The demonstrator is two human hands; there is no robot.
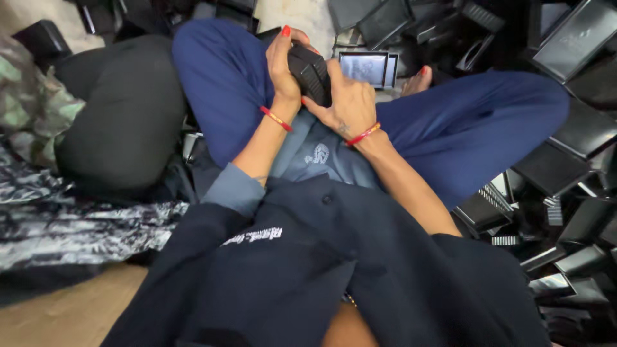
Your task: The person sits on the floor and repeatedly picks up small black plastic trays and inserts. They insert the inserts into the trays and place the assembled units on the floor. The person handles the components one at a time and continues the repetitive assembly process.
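Both hands [321, 80] half hide a black ribbed part [312, 74].

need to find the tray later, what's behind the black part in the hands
Behind the black part, held by the left hand and right hand, a shiny grey tray shows on the floor. Its left edge is covered.

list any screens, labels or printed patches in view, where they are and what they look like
Small screen panel: on the floor beyond the hands, rectangular, pale grey-blue face, dark frame.
Shirt emblem: on the grey-blue shirt below the wrists, small, white.
Jacket print: on the dark jacket's left sleeve, short white strip.
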